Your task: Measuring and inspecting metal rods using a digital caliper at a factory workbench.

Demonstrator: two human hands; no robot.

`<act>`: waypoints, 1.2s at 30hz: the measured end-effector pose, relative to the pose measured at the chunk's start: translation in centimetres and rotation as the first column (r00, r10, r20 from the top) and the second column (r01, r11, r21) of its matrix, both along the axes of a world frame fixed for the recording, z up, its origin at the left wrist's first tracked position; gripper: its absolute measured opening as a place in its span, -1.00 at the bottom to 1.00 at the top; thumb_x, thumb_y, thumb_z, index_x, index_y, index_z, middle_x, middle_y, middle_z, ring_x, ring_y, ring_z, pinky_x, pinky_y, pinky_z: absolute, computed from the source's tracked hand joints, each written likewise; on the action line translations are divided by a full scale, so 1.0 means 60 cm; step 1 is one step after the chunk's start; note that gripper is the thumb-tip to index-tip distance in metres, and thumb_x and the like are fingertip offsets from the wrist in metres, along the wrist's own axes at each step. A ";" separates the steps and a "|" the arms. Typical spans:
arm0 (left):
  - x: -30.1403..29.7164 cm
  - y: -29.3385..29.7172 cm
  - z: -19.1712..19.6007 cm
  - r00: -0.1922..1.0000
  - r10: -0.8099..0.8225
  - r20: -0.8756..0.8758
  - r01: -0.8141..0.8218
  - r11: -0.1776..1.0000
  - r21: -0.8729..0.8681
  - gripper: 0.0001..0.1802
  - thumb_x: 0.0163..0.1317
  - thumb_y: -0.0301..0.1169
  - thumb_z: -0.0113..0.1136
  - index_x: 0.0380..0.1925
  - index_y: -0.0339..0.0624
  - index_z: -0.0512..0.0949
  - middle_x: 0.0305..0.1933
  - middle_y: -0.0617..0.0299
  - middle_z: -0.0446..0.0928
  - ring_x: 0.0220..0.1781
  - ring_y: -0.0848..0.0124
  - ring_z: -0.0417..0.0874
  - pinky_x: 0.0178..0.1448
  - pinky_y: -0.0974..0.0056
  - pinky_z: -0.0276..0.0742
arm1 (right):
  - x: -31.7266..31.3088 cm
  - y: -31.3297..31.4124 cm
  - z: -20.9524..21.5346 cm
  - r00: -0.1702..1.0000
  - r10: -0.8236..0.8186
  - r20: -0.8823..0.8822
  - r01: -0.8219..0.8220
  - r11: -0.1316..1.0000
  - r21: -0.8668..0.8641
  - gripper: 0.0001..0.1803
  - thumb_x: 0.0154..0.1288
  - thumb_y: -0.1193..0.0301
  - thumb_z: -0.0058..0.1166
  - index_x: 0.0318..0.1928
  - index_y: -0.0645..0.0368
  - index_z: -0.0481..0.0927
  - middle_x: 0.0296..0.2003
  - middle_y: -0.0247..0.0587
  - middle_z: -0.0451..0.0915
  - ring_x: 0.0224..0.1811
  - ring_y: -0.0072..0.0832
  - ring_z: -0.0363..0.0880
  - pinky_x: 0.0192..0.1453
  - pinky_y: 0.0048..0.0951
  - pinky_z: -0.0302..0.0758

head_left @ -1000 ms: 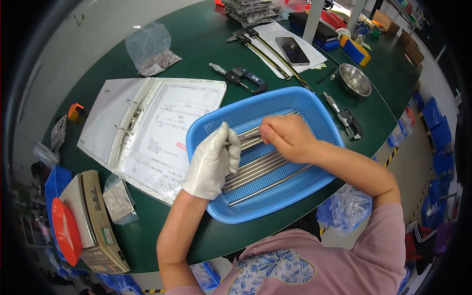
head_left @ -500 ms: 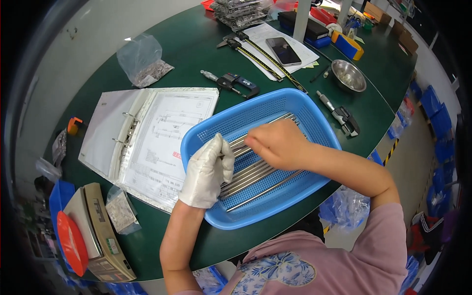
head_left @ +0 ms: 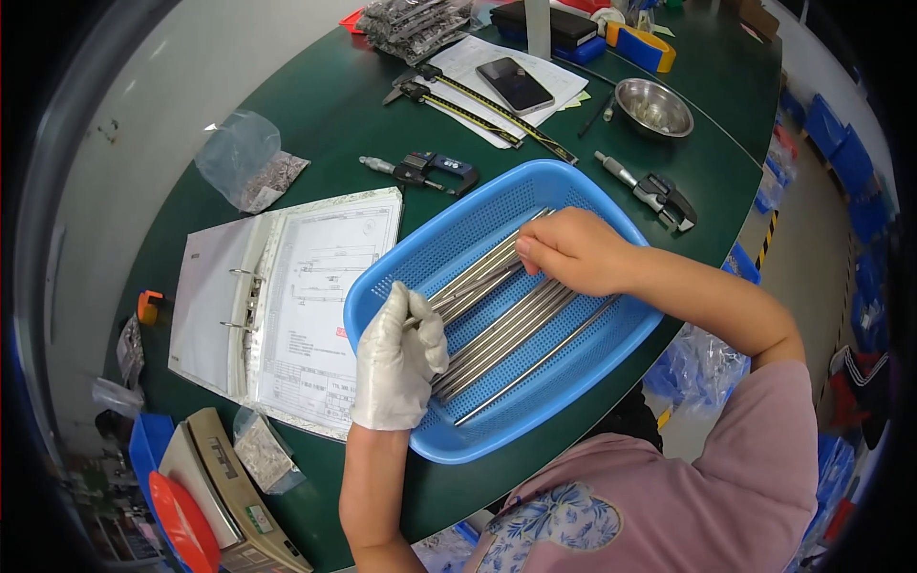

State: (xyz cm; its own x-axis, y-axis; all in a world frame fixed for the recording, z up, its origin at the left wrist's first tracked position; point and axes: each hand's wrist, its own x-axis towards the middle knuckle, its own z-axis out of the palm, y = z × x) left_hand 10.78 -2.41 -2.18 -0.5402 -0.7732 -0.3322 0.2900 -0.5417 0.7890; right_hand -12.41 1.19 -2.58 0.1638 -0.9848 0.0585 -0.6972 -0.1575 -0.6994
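Observation:
My left hand, in a white glove, is closed around one end of a thin metal rod. My bare right hand pinches the same rod near its other end, so it slants up to the right between the two hands. Below it, more silvery metal rods lie roughly side by side in a blue perforated plastic basket. One rod rests apart from the others, nearer the front wall. My fingers hide both ends of the held rod.
Left of the basket lies an open ring binder with a drawing. Beyond it are a digital micrometer, calipers and a phone. Another micrometer and a metal bowl sit at right. A scale stands front left.
My hands have moved apart, and a rod now shows stretched between them. The right hand went up and right. The whole view has shifted slightly.

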 end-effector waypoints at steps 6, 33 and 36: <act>0.008 -0.005 -0.002 1.000 -0.002 -0.024 0.003 0.998 0.068 -0.66 0.33 -0.09 -0.17 -0.45 -0.08 0.37 -0.63 0.31 0.30 -0.67 0.54 0.29 -0.58 0.50 0.25 | 0.008 0.000 -0.004 1.000 0.002 -0.031 -0.002 1.000 -0.008 -0.69 0.27 0.26 -0.23 -0.49 0.12 0.50 -0.55 -0.19 0.53 -0.43 -0.20 0.51 -0.31 -0.22 0.39; 0.014 0.004 -0.007 1.000 0.002 0.024 -0.002 0.999 0.037 -0.69 0.30 -0.07 -0.11 -0.45 0.00 0.44 -0.67 0.41 0.19 -0.67 0.57 0.19 -0.62 0.51 0.13 | 0.030 0.014 -0.012 0.940 0.013 -0.340 -0.073 0.983 -0.166 -0.73 0.28 0.25 -0.23 -0.41 0.10 0.49 -0.56 -0.16 0.52 -0.46 -0.18 0.51 -0.33 -0.20 0.41; 0.012 0.002 -0.011 1.000 -0.017 0.003 0.017 0.999 0.036 -0.69 0.30 -0.07 -0.11 -0.44 0.00 0.46 -0.66 0.41 0.20 -0.66 0.57 0.20 -0.61 0.51 0.14 | 0.020 0.013 -0.017 0.988 -0.022 -0.150 0.003 0.992 -0.123 -0.73 0.28 0.24 -0.22 -0.40 0.10 0.48 -0.57 -0.17 0.51 -0.44 -0.17 0.51 -0.35 -0.16 0.41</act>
State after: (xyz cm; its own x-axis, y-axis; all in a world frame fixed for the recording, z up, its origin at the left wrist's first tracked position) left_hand 11.50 -2.27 -2.85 -0.5521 -0.7513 -0.3616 0.2775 -0.5745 0.7700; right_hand -11.21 1.97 -3.59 0.1678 -0.9738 0.1537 -0.7958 -0.2258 -0.5619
